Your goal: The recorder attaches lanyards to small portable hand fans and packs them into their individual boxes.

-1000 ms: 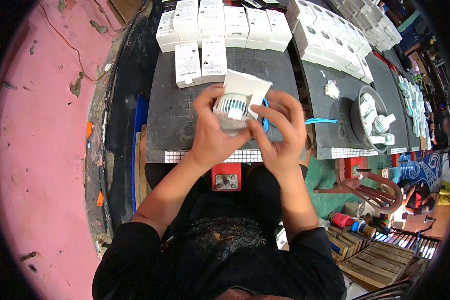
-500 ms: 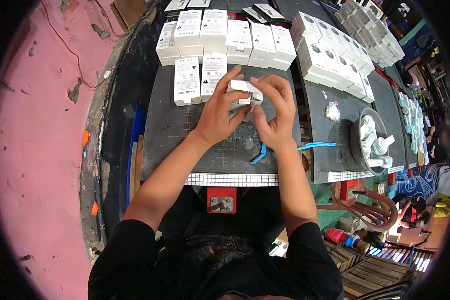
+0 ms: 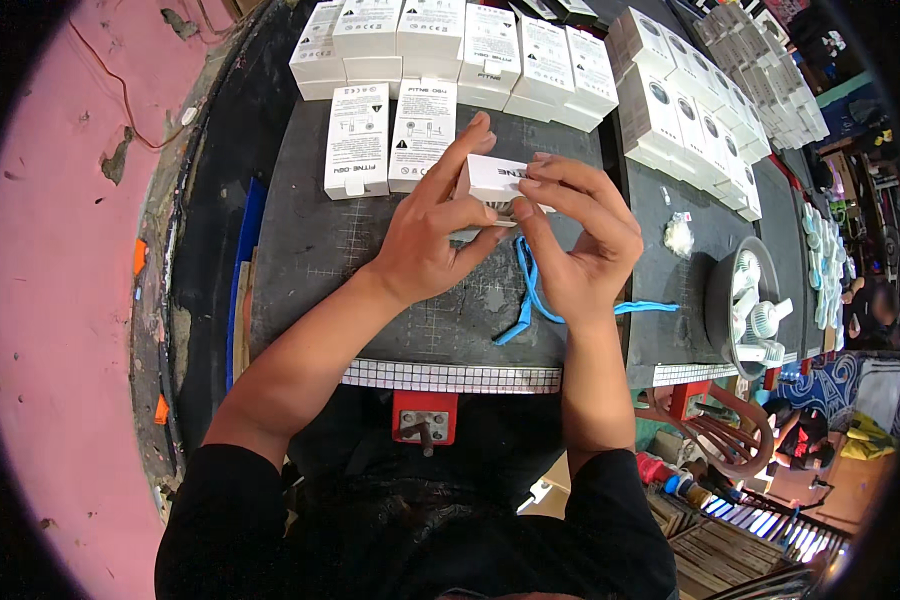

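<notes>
Between my two hands is a small white cardboard box [image 3: 492, 176], with printing on the face turned up. My left hand [image 3: 432, 225] grips it from the left, index finger raised along its side, thumb and other fingers at the near end. My right hand [image 3: 588, 235] pinches the right near corner with thumb and fingertips. Something greyish shows at the near end of the box, too covered by fingers to make out. A blue strap [image 3: 526, 300] lies on the dark mat below the hands. Two white boxes [image 3: 423, 135] stand just beyond my left hand.
Rows of white boxes [image 3: 428, 40] stand at the back, with more stacks [image 3: 675, 130] at the right. A grey basin [image 3: 718, 300] holds several small white handheld fans [image 3: 765, 318]. A clear plastic bundle [image 3: 678, 234] lies nearby. The table's front edge [image 3: 450, 377] has a checkered strip.
The box has turned, so its printed face now shows where a raised flap and opening were visible. My right hand has shifted right and nearer. The view has shifted slightly too.
</notes>
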